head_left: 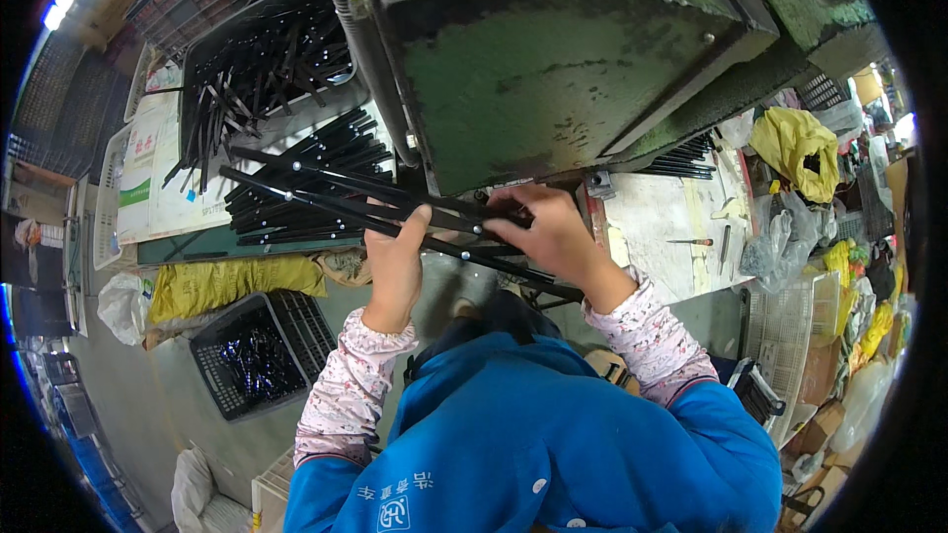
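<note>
Long black bars with shiny round rivets (341,205) stretch across in front of me, below the green machine. My left hand (395,262) is wrapped around them near their middle, thumb on top. At their right part my right hand (553,232) pinches one bar beside a rivet, its fingertips close under the machine's lower edge. The bars look like jointed pairs spread slightly apart, with their left ends reaching over the table. Just beyond my left hand lies a pile of similar black bars (331,153). What sits under the machine's head is partly hidden.
The green machine (553,79) with a spring fills the space ahead. A tray of black strips (267,64) stands at the far left. On the right table (671,237) lie a screwdriver (691,241) and more bars (681,158). A black crate (262,355) sits on the floor, left.
</note>
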Demonstrator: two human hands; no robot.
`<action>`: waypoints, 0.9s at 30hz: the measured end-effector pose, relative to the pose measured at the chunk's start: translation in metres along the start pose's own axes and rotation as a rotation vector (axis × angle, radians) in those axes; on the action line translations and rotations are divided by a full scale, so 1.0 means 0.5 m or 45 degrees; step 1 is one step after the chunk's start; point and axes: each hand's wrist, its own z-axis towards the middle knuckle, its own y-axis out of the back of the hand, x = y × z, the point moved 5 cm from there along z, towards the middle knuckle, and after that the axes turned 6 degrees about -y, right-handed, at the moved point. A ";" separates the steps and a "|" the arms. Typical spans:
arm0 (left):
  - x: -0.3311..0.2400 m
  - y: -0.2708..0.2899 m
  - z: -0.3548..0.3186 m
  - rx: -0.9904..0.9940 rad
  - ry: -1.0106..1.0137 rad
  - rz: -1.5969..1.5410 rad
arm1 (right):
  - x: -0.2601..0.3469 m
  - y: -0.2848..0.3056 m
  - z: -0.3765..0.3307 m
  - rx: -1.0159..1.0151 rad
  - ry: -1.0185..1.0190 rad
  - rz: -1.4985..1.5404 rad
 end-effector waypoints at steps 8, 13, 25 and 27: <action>-0.001 0.008 0.008 0.075 -0.061 0.034 | -0.017 0.003 -0.002 -0.315 0.210 -0.648; -0.014 0.004 0.001 0.017 -0.021 0.049 | 0.016 0.020 0.005 -0.306 0.218 -0.352; -0.016 -0.002 0.014 -0.016 -0.017 0.100 | 0.019 0.036 0.013 -0.268 -0.086 0.076; -0.009 -0.004 0.017 -0.005 0.074 0.055 | 0.015 0.029 0.015 -0.262 -0.125 0.010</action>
